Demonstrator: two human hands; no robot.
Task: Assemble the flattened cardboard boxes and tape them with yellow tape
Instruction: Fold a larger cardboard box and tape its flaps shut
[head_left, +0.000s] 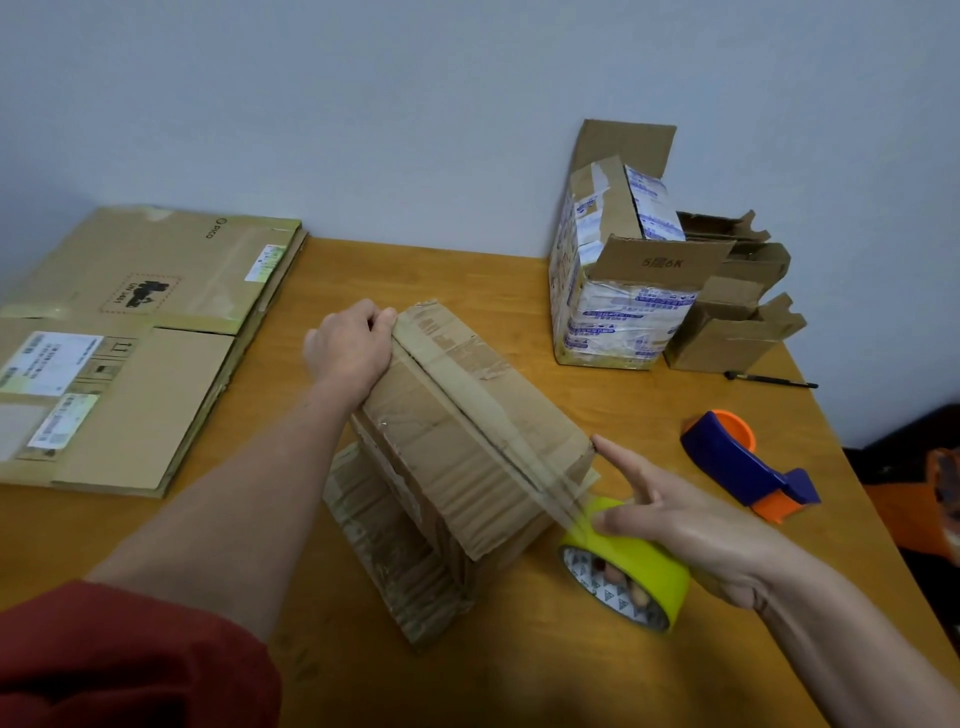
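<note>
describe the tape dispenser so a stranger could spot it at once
Start at the wooden table and go to its right edge. Nearer than the thin black pen lies the tape dispenser. It is dark blue and orange, unlike the yellow tape roll beside it.

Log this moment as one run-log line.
step: taping box | left hand: holds its edge | right hand: grips yellow tape roll, strip taut | dispenser: on table

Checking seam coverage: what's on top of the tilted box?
Tape strip along the seam, running to the yellow roll; left hand grips the box's far edge, hiding the strip's end.
</note>
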